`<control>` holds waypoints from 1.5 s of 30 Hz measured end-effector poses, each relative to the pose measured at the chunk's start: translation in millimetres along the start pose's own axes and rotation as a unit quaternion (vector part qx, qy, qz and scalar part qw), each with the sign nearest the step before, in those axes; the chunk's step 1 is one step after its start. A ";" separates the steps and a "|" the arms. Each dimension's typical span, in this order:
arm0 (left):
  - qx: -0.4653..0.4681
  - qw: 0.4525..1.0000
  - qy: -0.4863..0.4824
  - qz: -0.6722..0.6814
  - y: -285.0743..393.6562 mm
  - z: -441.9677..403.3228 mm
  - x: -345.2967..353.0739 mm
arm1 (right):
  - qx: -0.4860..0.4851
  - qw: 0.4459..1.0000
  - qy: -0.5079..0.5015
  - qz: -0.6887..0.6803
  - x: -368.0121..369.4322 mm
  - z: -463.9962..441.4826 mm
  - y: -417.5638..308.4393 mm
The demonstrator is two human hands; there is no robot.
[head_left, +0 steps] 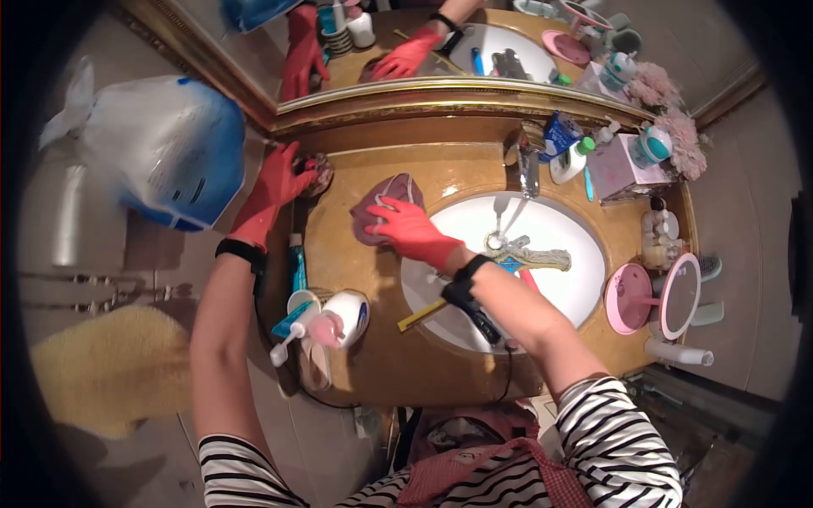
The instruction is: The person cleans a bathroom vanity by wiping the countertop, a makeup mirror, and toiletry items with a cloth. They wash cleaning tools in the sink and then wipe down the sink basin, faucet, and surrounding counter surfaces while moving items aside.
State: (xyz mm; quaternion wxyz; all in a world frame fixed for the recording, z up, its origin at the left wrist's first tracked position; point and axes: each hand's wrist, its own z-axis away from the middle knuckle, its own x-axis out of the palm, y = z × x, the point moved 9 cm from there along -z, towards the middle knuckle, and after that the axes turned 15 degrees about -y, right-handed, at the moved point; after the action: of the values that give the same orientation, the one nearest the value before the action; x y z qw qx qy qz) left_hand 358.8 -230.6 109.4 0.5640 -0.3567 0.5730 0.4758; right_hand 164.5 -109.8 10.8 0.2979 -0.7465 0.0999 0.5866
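Note:
Both of my hands wear red rubber gloves. My right hand (405, 227) presses a mauve cloth (373, 212) onto the tan countertop (373, 305), just left of the sink. In the back left corner, my left hand (284, 182) has its fingers against a small, dark pink patterned object (318, 175); its kind is unclear and the glove partly covers it. Under my right forearm is the white sink basin (559, 224), with a grey-yellow cloth (542, 258) and a blue item in it. A yellow stick-like item (421, 316) lies across its near left rim.
A white pump bottle (349, 317), a cup and a toothpaste tube (297, 267) stand front left. Right of the faucet (528, 169) are a green-capped bottle (572, 161) and a tissue box (622, 173). A pink mirror (680, 296) stands at right; a plastic bag (169, 140) hangs left.

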 end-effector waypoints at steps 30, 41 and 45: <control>0.089 0.889 -0.343 -0.291 188.9 198.3 13.6 | 0.120 0.980 0.027 -0.158 -90.4 117.9 -46.8; 0.205 0.904 -0.167 -0.337 180.1 -4.4 -30.3 | 0.345 0.824 0.228 -0.388 -86.1 400.3 -38.9; 0.199 0.857 -0.136 -0.455 162.8 -49.6 -6.9 | 0.411 0.810 0.214 -0.359 -95.7 452.3 -50.6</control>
State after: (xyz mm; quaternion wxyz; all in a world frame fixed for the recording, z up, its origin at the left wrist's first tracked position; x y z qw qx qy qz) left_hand 190.4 -230.9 135.0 0.8487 -0.3893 0.3476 0.0858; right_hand -207.4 165.8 56.1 0.7378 -0.6433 0.1177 0.1671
